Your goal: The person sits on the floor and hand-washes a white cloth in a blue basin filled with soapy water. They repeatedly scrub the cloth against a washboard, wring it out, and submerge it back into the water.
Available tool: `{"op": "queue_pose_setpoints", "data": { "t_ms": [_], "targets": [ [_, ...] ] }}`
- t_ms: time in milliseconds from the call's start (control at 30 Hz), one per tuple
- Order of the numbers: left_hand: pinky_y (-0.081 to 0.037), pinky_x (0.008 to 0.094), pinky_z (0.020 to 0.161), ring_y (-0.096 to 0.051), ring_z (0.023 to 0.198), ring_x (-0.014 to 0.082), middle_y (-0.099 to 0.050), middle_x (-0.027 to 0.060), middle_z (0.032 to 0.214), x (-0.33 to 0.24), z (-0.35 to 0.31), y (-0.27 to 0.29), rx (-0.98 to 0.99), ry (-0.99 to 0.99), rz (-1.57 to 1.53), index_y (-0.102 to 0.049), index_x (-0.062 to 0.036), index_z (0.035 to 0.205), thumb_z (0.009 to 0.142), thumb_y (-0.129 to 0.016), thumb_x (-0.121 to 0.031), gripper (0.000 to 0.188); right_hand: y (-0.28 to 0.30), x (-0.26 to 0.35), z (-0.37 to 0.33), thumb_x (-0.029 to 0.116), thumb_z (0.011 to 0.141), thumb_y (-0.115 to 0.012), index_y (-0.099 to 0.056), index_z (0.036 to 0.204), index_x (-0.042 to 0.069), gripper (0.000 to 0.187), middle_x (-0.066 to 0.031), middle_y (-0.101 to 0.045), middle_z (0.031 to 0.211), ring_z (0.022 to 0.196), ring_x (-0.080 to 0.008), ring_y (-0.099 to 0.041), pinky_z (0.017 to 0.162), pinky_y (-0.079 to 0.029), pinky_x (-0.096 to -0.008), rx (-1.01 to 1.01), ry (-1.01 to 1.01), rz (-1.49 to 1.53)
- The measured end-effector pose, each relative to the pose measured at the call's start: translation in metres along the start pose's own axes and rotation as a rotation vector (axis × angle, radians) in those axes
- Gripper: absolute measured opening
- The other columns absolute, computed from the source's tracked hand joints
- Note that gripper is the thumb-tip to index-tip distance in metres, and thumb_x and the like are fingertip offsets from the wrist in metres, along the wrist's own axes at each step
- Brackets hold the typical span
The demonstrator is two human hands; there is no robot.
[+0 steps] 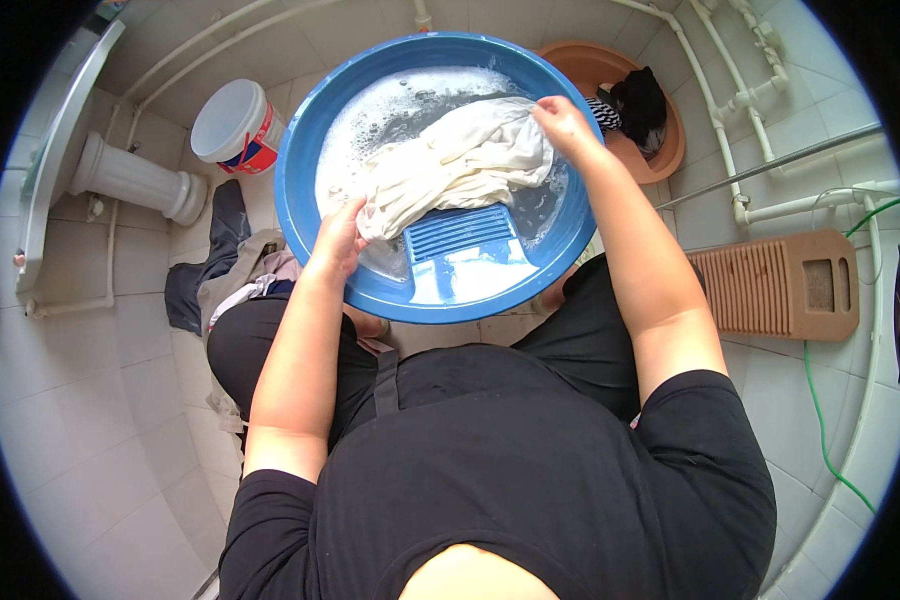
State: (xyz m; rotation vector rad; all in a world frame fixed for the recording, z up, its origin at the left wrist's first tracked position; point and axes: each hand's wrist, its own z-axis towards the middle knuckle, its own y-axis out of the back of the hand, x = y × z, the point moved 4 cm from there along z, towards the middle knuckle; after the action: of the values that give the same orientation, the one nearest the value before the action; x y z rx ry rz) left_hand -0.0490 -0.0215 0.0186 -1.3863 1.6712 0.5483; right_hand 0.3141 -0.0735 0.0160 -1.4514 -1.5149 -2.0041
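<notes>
A wet cream-white garment (460,150) is stretched between my two hands over a large round blue washtub (305,215). Its kind cannot be made out from the folds. My left hand (340,240) grips the garment's near left end, close to the tub's left wall. At the far right, the fingers of my right hand (562,125) pinch its other end. White suds and soapy water (370,110) lie beneath and behind the cloth. The tub's built-in ribbed washboard (462,238) shows just in front of the garment, with a wet sloping panel below it.
An orange-brown basin (660,165) holding dark and striped clothes stands behind right. Left are a white bucket (232,122), piled clothes (232,260) and a white pedestal (135,178). A brown washboard (770,285), white pipes (715,110) and a green hose (820,415) are on the right.
</notes>
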Motion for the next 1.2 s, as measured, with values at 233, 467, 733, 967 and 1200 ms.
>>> {"op": "queue_pose_setpoints", "data": {
  "t_ms": [233,467,733,967,1200],
  "targets": [
    [-0.045,0.0242,0.062,-0.058,0.069,0.0113,-0.062,0.0041,0.079,-0.008,-0.008,-0.027,0.326,-0.04,0.683,-0.06,-0.0015,0.098,0.086,-0.056,-0.028,0.029,-0.057,-0.016,-0.029,0.039,0.075,-0.061,-0.035,0.133,0.003,0.073,-0.0212,-0.037,0.134,0.123,-0.0334,-0.038,0.102,-0.031,-0.0361,0.332,-0.034,-0.546],
    [-0.049,0.0326,0.065,-0.062,0.066,0.0224,-0.064,0.0081,0.07,-0.036,-0.048,-0.077,0.818,-0.335,1.29,-0.066,-0.0035,0.079,0.081,-0.062,-0.031,0.028,-0.063,-0.033,-0.011,0.026,0.075,-0.058,-0.027,0.138,0.01,0.072,-0.0244,-0.023,0.14,0.128,-0.0372,-0.03,0.106,-0.027,-0.0375,0.113,-0.072,-0.36],
    [-0.044,0.0383,0.084,-0.057,0.097,0.0336,-0.058,0.0199,0.105,-0.05,0.068,-0.095,0.05,-0.773,0.887,-0.061,0.0007,0.101,0.08,-0.057,-0.035,0.042,-0.094,0.005,-0.02,0.035,0.068,-0.068,-0.043,0.124,-0.002,0.071,-0.0253,-0.049,0.122,0.113,-0.037,-0.048,0.094,-0.039,-0.0367,0.475,0.016,0.025],
    [-0.042,0.0393,0.088,-0.056,0.099,0.0345,-0.058,0.0256,0.103,-0.011,0.135,-0.133,0.231,-0.405,0.961,-0.055,0.0067,0.105,0.08,-0.056,-0.041,0.054,-0.086,-0.035,-0.012,0.04,0.077,-0.052,-0.055,0.109,-0.002,0.052,-0.0236,-0.053,0.116,0.106,-0.0354,-0.053,0.092,-0.041,-0.0377,0.042,-0.45,-0.083],
    [-0.045,0.0367,0.088,-0.055,0.1,0.0243,-0.056,0.0118,0.106,0.016,0.114,-0.108,0.545,0.262,-0.762,-0.048,-0.0013,0.114,0.093,-0.042,-0.039,0.044,-0.106,0.141,-0.088,0.025,0.075,-0.062,-0.059,0.074,0.007,0.019,-0.0095,-0.055,0.107,0.082,-0.0277,-0.059,0.069,-0.049,-0.0344,-0.076,0.672,0.081]
  ]
}}
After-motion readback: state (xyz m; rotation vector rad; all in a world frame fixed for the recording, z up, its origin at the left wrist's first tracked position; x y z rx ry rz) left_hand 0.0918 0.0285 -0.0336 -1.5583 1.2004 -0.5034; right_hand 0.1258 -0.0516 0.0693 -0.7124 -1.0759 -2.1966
